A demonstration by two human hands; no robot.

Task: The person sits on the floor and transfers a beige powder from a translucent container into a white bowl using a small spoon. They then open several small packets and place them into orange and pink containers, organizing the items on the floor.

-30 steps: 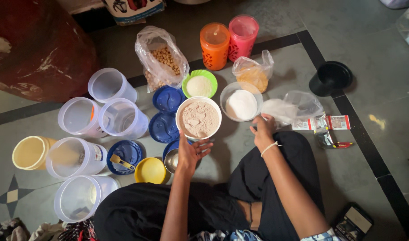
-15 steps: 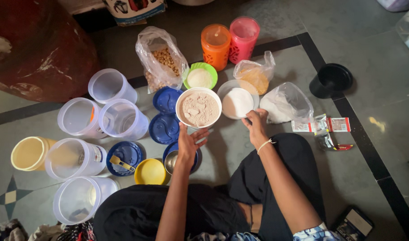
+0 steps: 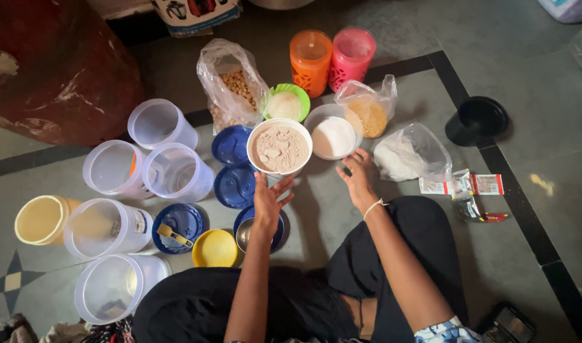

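Hands first: my left hand [image 3: 268, 200] is cupping the underside of the tub [image 3: 279, 149] of pale brown flour, fingers spread and pressing up against its base and near wall, so it is clamped on the tub rather than closed around it. My right hand [image 3: 357, 178] is lying open and empty, fingers loosely apart, just beside the white bowl [image 3: 332, 136] of white powder and touching nothing that I can make out.

I am holding the tub raised above the floor [image 3: 532, 146], over the blue lids [image 3: 234, 166], and it is sitting nearly level. With only one palm under a full tub, I judge the grip to be thin; bringing the right hand to the far rim would be steadying it, and keeping the mouth level would be stopping flour from sliding over the edge.

Further out, the green bowl [image 3: 286, 101] and a bag of nuts [image 3: 230, 89] are sitting just behind the tub, close enough to knock. Orange jar [image 3: 310, 60] and pink jar [image 3: 351, 56] are standing beyond. Empty clear jars [image 3: 145, 171] are crowding the left side, with a yellow lid [image 3: 214, 249] and a small steel cup [image 3: 245, 234] near my knee, under the forearm.
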